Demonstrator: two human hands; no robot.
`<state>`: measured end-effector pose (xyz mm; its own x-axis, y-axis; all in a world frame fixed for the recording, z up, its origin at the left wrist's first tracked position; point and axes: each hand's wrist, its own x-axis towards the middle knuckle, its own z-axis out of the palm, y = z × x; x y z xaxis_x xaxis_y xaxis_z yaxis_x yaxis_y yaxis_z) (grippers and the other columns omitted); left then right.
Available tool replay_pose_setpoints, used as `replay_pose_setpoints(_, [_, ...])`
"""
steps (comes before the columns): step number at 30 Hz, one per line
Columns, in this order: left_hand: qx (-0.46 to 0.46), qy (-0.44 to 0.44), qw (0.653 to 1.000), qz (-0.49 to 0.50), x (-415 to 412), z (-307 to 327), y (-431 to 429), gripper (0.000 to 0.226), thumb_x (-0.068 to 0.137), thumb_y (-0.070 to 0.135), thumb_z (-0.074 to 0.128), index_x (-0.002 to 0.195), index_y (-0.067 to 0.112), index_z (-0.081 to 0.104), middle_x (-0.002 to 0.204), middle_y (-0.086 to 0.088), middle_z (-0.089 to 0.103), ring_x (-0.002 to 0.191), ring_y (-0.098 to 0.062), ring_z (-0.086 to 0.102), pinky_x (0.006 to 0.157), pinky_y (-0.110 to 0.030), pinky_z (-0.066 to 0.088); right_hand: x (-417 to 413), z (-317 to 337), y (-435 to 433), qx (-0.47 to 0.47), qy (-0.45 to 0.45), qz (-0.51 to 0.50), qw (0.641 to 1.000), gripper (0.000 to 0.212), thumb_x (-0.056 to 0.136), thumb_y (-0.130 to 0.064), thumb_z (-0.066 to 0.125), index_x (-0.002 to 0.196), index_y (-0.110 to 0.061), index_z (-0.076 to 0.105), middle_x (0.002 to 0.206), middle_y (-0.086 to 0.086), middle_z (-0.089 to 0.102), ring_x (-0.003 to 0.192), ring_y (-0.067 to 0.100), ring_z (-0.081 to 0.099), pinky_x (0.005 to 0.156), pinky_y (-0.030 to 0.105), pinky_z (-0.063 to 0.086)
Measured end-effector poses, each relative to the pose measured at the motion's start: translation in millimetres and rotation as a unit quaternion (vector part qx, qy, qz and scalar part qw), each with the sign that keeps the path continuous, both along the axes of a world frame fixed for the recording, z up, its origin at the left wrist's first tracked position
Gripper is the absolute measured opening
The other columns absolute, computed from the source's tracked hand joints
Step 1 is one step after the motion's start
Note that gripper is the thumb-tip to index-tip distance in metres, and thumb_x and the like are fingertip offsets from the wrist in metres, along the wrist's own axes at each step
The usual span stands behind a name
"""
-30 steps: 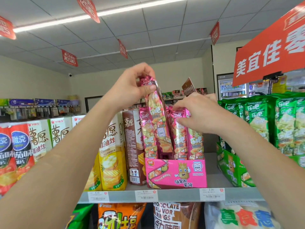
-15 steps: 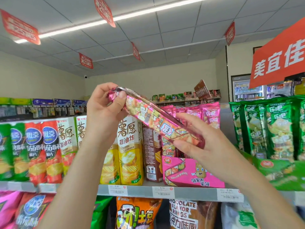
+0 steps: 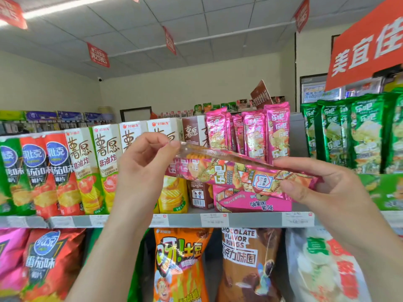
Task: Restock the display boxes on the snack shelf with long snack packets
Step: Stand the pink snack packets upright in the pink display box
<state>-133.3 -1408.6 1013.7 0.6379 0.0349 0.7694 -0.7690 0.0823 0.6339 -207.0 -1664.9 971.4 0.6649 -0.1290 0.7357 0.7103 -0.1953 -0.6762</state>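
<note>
Just behind the right hand (image 3: 322, 184), on the shelf (image 3: 187, 220): a pink display box (image 3: 253, 203) with a row of tall pink packets (image 3: 255, 136) standing upright in it, tops well above the box wall. Further out past the right hand: a green display box (image 3: 390, 192), filled the same way with upright green packets (image 3: 366, 131). Behind the left hand (image 3: 144, 164): tall cardboard snack cartons (image 3: 104, 162) side by side on the same shelf, loose rather than boxed.

Lower halves of the pink packets and the upper rim of the pink box hidden behind the held packet and the right hand. Green box cut off at the frame edge. Depth of either row impossible to tell. Price tags (image 3: 214, 220) on the shelf lip too blurred to read.

Between the two hands, in the air in front of the pink box: one long pink snack packet (image 3: 239, 174), touching nothing but the hands. Left hand pinching the left end seal between thumb and forefinger, remaining fingers loosely curled. Right hand closed round the right end, thumb on the front face, fingers over the top edge. Long axis near level, running from left hand to right hand, right end slightly lower; printed face toward the camera, lettering lying on its side.
</note>
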Motion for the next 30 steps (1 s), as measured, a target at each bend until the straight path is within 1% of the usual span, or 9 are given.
replay_pose_setpoints(2, [0.009, 0.002, 1.0, -0.016, -1, 1, 0, 0.008, 0.085, 0.031, 0.068, 0.078, 0.027, 0.066, 0.08, -0.001, 0.068, 0.072, -0.013, 0.061, 0.06, -0.026, 0.051, -5, -4, -2, -0.016, 0.0, -0.005, 1.0, 0.038, 0.061, -0.026, 0.077, 0.099, -0.034, 0.077, 0.098, -0.005, 0.077, 0.088, 0.01, 0.073, 0.07, 0.018, 0.057])
replay_pose_setpoints(5, [0.025, -0.02, 0.999, -0.032, -3, 4, -3, 0.012, 0.087, 0.026, 0.067, 0.076, 0.031, 0.068, 0.075, 0.013, 0.068, 0.075, -0.004, 0.064, 0.068, -0.024, 0.056, -11, -15, -6, -0.027, 0.008, 0.0, 1.0, 0.04, 0.063, -0.023, 0.079, 0.102, -0.035, 0.076, 0.103, -0.006, 0.076, 0.095, 0.011, 0.072, 0.073, 0.018, 0.057])
replay_pose_setpoints(9, [0.035, -0.044, 0.995, -0.078, -4, 4, -8, 0.007, 0.084, 0.031, 0.071, 0.078, 0.035, 0.069, 0.074, 0.015, 0.067, 0.069, -0.005, 0.065, 0.06, -0.021, 0.053, -23, -30, -8, -0.061, 0.031, -0.011, 0.998, 0.058, 0.057, -0.054, 0.086, 0.11, -0.038, 0.072, 0.109, -0.007, 0.074, 0.104, 0.008, 0.068, 0.079, 0.02, 0.056])
replay_pose_setpoints(12, [0.042, -0.047, 0.992, -0.114, -7, -4, -12, 0.005, 0.082, 0.032, 0.071, 0.079, 0.036, 0.07, 0.072, 0.017, 0.065, 0.067, 0.0, 0.062, 0.059, -0.021, 0.054, -33, -41, -8, -0.055, 0.046, -0.015, 0.997, 0.063, 0.058, -0.057, 0.085, 0.116, -0.035, 0.07, 0.111, -0.004, 0.074, 0.106, 0.013, 0.068, 0.08, 0.024, 0.057])
replay_pose_setpoints(15, [0.05, -0.031, 0.988, -0.139, -9, -17, -15, 0.005, 0.083, 0.031, 0.07, 0.081, 0.035, 0.07, 0.074, 0.015, 0.066, 0.068, -0.003, 0.064, 0.061, -0.023, 0.055, -46, -52, -9, -0.047, 0.053, -0.044, 0.997, 0.06, 0.061, -0.055, 0.084, 0.116, -0.035, 0.07, 0.11, -0.006, 0.074, 0.102, 0.012, 0.07, 0.077, 0.024, 0.057])
replay_pose_setpoints(19, [0.054, -0.007, 0.982, -0.181, -14, -40, -17, 0.005, 0.08, 0.03, 0.072, 0.083, 0.031, 0.068, 0.076, 0.01, 0.063, 0.07, -0.011, 0.063, 0.065, -0.024, 0.055, -67, -66, -13, -0.026, 0.079, -0.082, 0.993, 0.058, 0.057, -0.055, 0.086, 0.109, -0.032, 0.073, 0.102, -0.004, 0.076, 0.081, 0.016, 0.073, 0.059, 0.031, 0.057])
replay_pose_setpoints(24, [0.094, 0.021, 0.97, -0.224, -32, -80, -24, 0.016, 0.076, 0.039, 0.076, 0.081, 0.029, 0.065, 0.084, 0.007, 0.066, 0.078, -0.008, 0.059, 0.071, -0.019, 0.049, -101, -84, -34, 0.0, 0.095, -0.11, 0.989, 0.041, 0.055, -0.027, 0.085, 0.094, -0.033, 0.078, 0.093, -0.006, 0.077, 0.082, 0.008, 0.074, 0.065, 0.015, 0.056])
replay_pose_setpoints(27, [0.144, 0.066, 0.955, -0.249, -51, -108, -36, 0.012, 0.082, 0.037, 0.067, 0.08, 0.026, 0.061, 0.092, 0.0, 0.07, 0.073, -0.004, 0.057, 0.063, -0.012, 0.045, -129, -92, -45, 0.012, 0.123, -0.108, 0.986, 0.039, 0.056, -0.043, 0.086, 0.093, -0.033, 0.079, 0.087, -0.004, 0.078, 0.074, 0.009, 0.074, 0.058, 0.016, 0.056])
replay_pose_setpoints(30, [0.215, 0.09, 0.935, -0.267, -73, -133, -48, 0.03, 0.083, 0.047, 0.068, 0.079, 0.02, 0.056, 0.1, -0.002, 0.07, 0.079, -0.004, 0.062, 0.064, -0.013, 0.048, -158, -106, -62, 0.005, 0.153, -0.117, 0.981, 0.053, 0.048, -0.055, 0.089, 0.093, -0.03, 0.079, 0.086, 0.0, 0.078, 0.067, 0.011, 0.073, 0.049, 0.016, 0.053])
